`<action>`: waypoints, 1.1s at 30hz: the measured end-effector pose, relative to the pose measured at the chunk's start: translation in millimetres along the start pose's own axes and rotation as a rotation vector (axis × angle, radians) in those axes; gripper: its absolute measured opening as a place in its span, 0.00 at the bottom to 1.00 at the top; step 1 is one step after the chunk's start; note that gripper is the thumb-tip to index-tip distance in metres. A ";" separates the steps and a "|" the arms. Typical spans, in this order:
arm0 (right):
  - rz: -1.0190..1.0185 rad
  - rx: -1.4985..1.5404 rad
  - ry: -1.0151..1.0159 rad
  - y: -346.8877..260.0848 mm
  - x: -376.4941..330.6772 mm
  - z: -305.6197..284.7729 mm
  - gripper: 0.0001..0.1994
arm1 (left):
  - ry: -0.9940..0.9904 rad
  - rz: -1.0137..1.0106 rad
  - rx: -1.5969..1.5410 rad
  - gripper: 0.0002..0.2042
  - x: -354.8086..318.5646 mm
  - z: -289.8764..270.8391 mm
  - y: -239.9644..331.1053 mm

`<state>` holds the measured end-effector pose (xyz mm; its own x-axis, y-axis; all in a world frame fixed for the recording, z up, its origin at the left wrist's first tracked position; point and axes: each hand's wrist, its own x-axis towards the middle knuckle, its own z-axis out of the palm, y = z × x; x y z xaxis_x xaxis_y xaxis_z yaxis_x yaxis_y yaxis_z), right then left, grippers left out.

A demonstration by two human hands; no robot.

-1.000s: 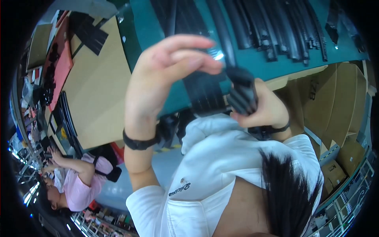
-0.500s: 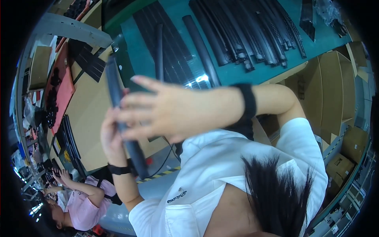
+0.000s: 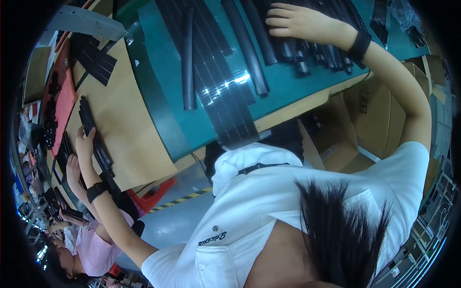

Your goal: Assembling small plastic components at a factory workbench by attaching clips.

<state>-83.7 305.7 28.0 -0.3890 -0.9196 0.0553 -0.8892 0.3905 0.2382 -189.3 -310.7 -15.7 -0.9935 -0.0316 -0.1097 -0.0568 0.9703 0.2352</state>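
Observation:
On the left bench, my left hand (image 3: 85, 145) has its fingers closed at the side of a black tube (image 3: 88, 117), beside more dark tubes (image 3: 102, 156). My right hand (image 3: 293, 21) reaches out over a row of black tubes (image 3: 331, 57) on the green mat, its fingers stretched out and holding nothing. Nearer the middle of that mat lie two single black tubes, one on the left (image 3: 188, 62) and one on the right (image 3: 246, 48). Flat black strips (image 3: 218, 91) with stitch-like lines lie between and under them, partly beneath clear shiny film.
Brown board (image 3: 132, 129) covers the left bench, with more black strips (image 3: 98, 62) at its far end. A co-worker in pink (image 3: 96, 245) has a hand (image 3: 73, 170) close to mine. Cardboard boxes (image 3: 379, 129) stand to the right under the green mat (image 3: 288, 96).
My hands have parted. The left moved with the tube down to the left bench; the right let go of it and swung over to the row of tubes at the far right.

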 end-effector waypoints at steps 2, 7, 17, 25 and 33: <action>-0.004 0.028 -0.096 -1.4 9.6 2.5 0.14 | 0.099 0.268 0.052 0.24 -25.4 2.4 67.1; 0.010 -0.010 0.129 -5.5 22.5 10.2 0.15 | 0.026 0.629 -0.198 0.24 -96.0 0.8 221.5; 0.990 0.858 0.533 -84.7 114.7 -81.7 0.14 | -0.336 0.779 -1.137 0.30 -171.6 79.5 355.8; 0.980 1.606 0.787 -84.8 103.0 -40.3 0.15 | -0.346 0.544 -1.494 0.17 -173.7 87.2 354.8; 1.226 1.907 0.924 -129.0 102.4 0.1 0.19 | -1.186 0.030 -1.799 0.11 -190.1 97.2 328.0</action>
<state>-8.9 161.2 2.8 -0.9736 0.0678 -0.2178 0.1813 -0.3498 -0.9191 -9.5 36.8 -11.5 -0.5235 0.7921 -0.3138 -0.7625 -0.2713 0.5873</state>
